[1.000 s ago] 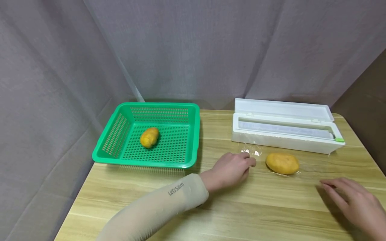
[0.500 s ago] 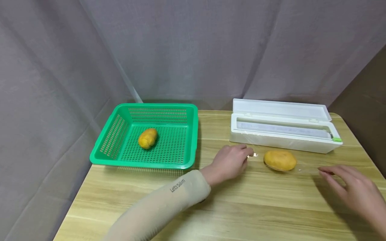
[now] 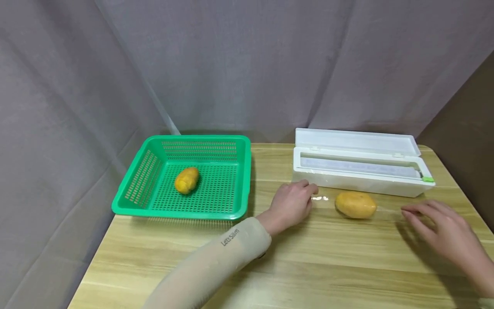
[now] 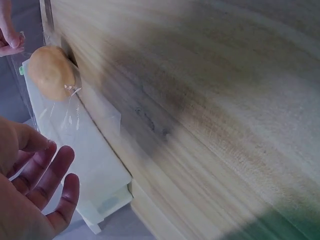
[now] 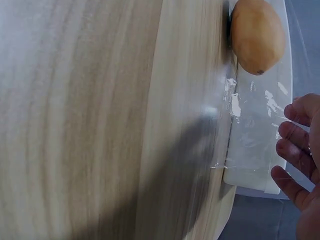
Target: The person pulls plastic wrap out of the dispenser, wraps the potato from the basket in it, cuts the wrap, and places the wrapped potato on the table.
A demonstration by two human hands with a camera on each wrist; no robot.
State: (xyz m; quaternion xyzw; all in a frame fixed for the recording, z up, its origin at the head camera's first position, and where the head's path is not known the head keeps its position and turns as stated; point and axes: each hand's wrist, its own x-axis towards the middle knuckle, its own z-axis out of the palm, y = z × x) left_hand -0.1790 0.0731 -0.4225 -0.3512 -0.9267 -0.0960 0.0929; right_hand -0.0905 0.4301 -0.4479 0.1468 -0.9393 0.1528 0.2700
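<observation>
Potato (image 3: 356,205) contacts the film (image 3: 320,198), in front of the box (image 3: 360,183), toward the table's (image 3: 332,266) rear right corner. On my feed, the left hand (image 3: 292,201) tightly pinches one film end; the right hand (image 3: 444,225) pinches the opposite end.

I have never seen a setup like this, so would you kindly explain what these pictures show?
No machine here: a person works barehanded. The wide picture comes from a head-worn camera; the other two come from one on each wrist. On the wooden table stand a green basket holding one yellow, potato-like item and an open white box with a roll inside. The left hand and right hand pinch opposite sides of a clear film, with the other yellow item between them.
</observation>
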